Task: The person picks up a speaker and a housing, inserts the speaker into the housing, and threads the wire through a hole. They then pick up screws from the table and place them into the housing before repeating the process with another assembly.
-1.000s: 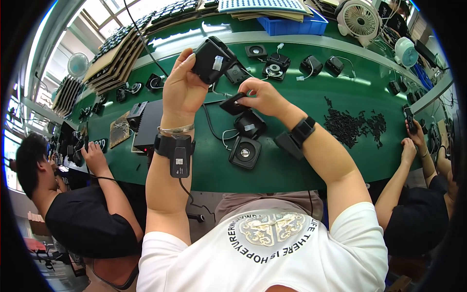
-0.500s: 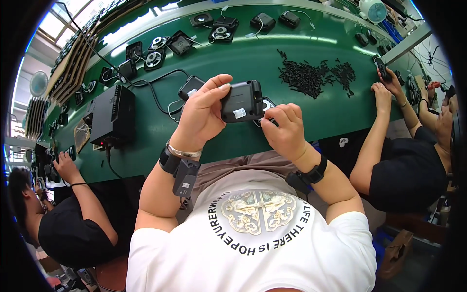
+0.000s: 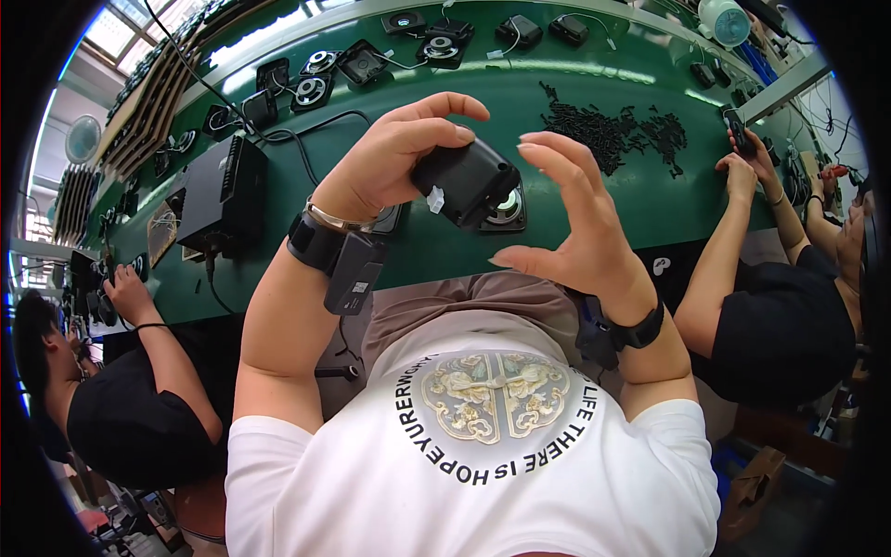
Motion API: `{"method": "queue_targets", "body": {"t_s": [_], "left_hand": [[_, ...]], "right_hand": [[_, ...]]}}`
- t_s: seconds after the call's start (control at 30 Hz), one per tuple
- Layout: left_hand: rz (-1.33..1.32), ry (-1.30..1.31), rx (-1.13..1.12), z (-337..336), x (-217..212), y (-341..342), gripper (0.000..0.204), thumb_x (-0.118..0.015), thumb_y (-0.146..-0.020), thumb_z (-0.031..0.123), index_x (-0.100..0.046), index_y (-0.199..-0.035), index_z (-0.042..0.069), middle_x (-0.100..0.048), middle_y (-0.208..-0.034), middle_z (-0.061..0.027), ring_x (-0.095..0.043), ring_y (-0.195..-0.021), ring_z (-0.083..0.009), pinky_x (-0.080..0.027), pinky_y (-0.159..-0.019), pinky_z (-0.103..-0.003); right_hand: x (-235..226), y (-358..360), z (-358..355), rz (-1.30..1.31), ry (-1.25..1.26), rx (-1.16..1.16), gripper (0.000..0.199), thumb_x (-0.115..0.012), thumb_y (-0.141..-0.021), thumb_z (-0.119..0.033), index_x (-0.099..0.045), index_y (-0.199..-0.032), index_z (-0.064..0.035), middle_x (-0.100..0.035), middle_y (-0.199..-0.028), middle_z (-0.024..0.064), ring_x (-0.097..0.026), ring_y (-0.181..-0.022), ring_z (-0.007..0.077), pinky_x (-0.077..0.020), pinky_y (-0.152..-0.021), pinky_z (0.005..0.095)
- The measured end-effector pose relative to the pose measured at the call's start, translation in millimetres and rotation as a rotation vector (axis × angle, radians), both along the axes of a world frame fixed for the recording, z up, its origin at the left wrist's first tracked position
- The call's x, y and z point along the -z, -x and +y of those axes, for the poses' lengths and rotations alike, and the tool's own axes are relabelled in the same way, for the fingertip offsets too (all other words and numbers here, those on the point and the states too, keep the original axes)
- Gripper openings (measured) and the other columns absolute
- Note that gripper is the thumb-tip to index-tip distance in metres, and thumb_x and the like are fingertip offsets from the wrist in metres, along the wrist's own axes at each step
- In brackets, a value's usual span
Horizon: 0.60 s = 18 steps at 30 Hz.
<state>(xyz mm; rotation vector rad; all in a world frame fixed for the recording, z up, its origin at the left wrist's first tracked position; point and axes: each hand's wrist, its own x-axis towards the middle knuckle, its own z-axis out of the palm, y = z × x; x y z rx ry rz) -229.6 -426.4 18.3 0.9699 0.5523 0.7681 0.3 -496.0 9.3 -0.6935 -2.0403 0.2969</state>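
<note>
My left hand (image 3: 385, 153) is closed round a black plastic speaker box (image 3: 469, 181), held tilted above the table's near edge. A small white label (image 3: 435, 199) shows on the box's near side. To the right of the box is my right hand (image 3: 594, 218), its thumb and fingers spread wide, apart from the box and holding nothing. Partly hidden below the box, a square speaker (image 3: 506, 213) with a silvery round centre lies on the green table (image 3: 445, 265). Another dark part sits behind my left wrist, mostly covered.
Small black screw-like pieces (image 3: 603, 139) lie heaped farther back. A black power box (image 3: 223, 195) with cables stands to the left. Several speakers and housings (image 3: 362, 63) line the far side. Co-workers' hands are at the right (image 3: 740, 172) and left (image 3: 130, 292).
My right hand has opened from a pinch at the box's corner and moved away to the right. My left hand has tipped and turned the speaker box.
</note>
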Motion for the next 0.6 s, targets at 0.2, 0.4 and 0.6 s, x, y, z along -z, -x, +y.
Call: {"method": "queue_targets", "body": {"t_s": [0.2, 0.4, 0.6], "left_hand": [[0.242, -0.248, -0.017, -8.0, -12.5, -21.5, 0.03, -0.053, -0.093, 0.015, -0.054, -0.12, 0.001, -0.063, -0.106, -0.0122, -0.061, -0.08, -0.0081, -0.053, -0.067, -0.024], [0.188, -0.057, -0.193, -3.2, -15.4, -31.9, 0.034, -0.057, -0.094, 0.02, -0.052, -0.122, 0.001, -0.061, -0.098, -0.0091, -0.059, -0.074, -0.0141, -0.052, -0.062, -0.026], [0.26, -0.093, -0.368, 2.3, 0.8, -36.8, 0.04, -0.061, -0.095, 0.03, -0.051, -0.12, 0.001, -0.057, -0.092, -0.0095, -0.057, -0.073, -0.0161, -0.051, -0.057, -0.029]], "right_hand": [[-12.7, 10.5, 6.6, -0.146, 0.164, -0.013, 0.098, -0.092, -0.059, -0.026, -0.042, -0.14, -0.0029, -0.047, -0.136, 0.0179, -0.055, -0.117, 0.0362, -0.0488, -0.096, 0.0392], [-11.2, 12.7, 16.2, -0.277, 0.102, -0.041, 0.102, -0.091, -0.059, -0.026, -0.038, -0.143, -0.0026, -0.047, -0.136, 0.0185, -0.057, -0.114, 0.0373, -0.0514, -0.093, 0.0401], [0.2, 31.9, 11.9, -0.222, 0.088, 0.152, 0.099, -0.09, -0.06, -0.027, -0.04, -0.141, -0.0017, -0.047, -0.136, 0.0178, -0.058, -0.112, 0.0388, -0.0525, -0.091, 0.0411]]}}
